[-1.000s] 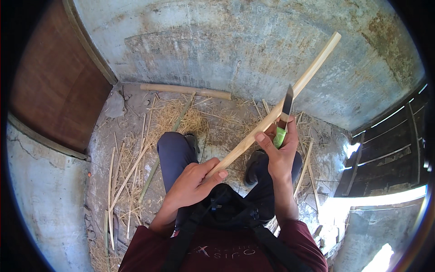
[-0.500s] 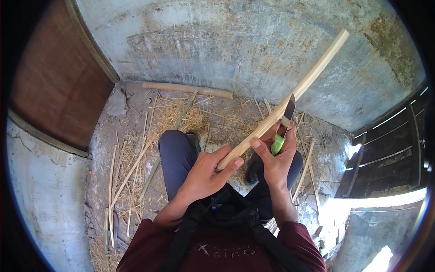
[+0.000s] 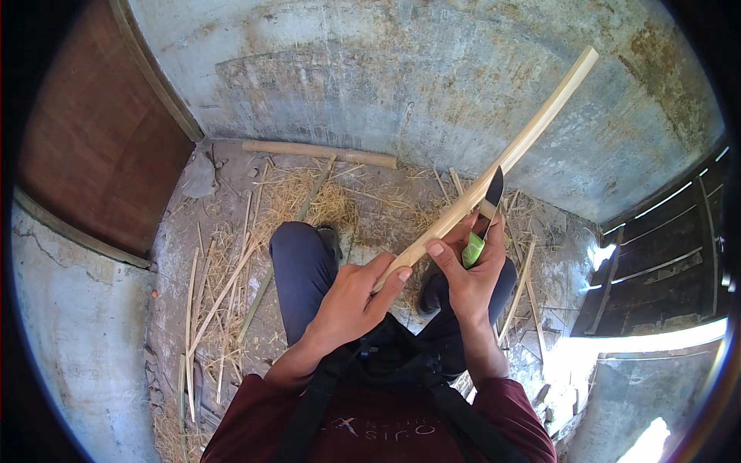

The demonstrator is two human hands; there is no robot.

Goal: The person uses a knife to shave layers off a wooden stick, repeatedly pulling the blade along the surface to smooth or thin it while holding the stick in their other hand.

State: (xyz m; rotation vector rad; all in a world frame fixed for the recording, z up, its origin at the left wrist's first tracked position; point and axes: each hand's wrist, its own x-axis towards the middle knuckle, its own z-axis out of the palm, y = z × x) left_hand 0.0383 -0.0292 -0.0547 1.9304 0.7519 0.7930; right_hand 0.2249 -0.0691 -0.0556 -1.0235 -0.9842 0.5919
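Observation:
A long pale strip of split bamboo (image 3: 494, 174) slants up to the right in front of me. My left hand (image 3: 353, 297) is closed round its lower end, thumb on top. In my right hand (image 3: 472, 278) is a knife (image 3: 495, 189) with a dark pointed blade and a bright green wrap on its handle. The blade lies along the right side of the strip, its tip pointing up. My right thumb presses on the strip below the blade. Part of the knife handle is hidden by my fingers.
Thin shavings (image 3: 289, 193) litter the floor between me and the stained wall (image 3: 370, 92). A bamboo pole (image 3: 320, 152) lies along the wall's foot. Several split strips (image 3: 193, 309) lie at left. A brown door panel (image 3: 96, 131) stands at left, dark boards (image 3: 656, 262) at right.
The strip's far end has shifted very slightly up and right. The knife has turned a little in my right hand, its blade showing a narrower, more pointed outline. Both hands keep their grip.

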